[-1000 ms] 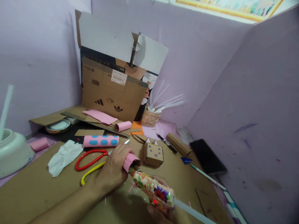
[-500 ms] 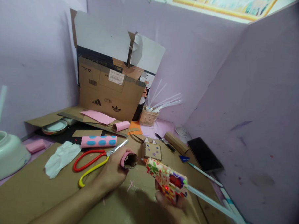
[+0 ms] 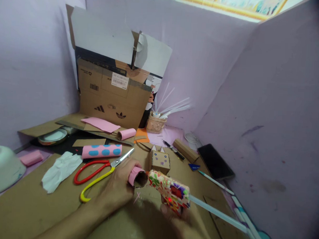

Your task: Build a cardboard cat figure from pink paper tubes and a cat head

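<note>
Pink tube (image 3: pixel 133 176) over cardboard (image 3: pixel 20 212), lilac walls (image 3: pixel 209 58)

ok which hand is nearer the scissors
Left. The left hand, gripping a pink tube, is right beside the scissors, on their right. The right hand is farther right and closer to the wearer, holding the glue gun.

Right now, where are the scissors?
Head view, left of centre: the scissors lie open on the cardboard beside the left hand, just in front of the blue-spotted pink tube.
</note>
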The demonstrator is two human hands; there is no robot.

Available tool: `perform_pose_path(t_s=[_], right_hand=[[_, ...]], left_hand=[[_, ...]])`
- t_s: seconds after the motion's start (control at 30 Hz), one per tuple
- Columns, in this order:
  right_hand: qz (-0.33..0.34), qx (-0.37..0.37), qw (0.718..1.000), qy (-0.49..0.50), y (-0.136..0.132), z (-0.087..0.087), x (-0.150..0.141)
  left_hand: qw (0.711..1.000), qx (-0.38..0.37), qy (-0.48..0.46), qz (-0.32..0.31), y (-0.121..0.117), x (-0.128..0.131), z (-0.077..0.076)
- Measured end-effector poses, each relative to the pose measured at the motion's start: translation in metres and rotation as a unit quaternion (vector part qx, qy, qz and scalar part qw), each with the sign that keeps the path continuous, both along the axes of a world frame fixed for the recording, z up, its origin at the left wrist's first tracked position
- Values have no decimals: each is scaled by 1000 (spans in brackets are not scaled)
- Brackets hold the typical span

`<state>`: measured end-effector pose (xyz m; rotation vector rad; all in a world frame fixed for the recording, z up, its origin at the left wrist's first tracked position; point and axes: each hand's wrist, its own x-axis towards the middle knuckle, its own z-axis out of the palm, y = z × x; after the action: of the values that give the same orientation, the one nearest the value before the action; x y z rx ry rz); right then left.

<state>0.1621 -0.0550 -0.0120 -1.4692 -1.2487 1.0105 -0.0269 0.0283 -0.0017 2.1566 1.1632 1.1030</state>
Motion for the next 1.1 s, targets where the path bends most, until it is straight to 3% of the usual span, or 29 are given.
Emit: perform_pose_path(t_s=[0.53,1.1], right_hand=[[23,43,999,-9,2,0,0],[22,34,996,-73,-1,12,-4]], left_hand=[[995,98,29,7,4,-1,-3],[994,72,71,27,1,-1,1]])
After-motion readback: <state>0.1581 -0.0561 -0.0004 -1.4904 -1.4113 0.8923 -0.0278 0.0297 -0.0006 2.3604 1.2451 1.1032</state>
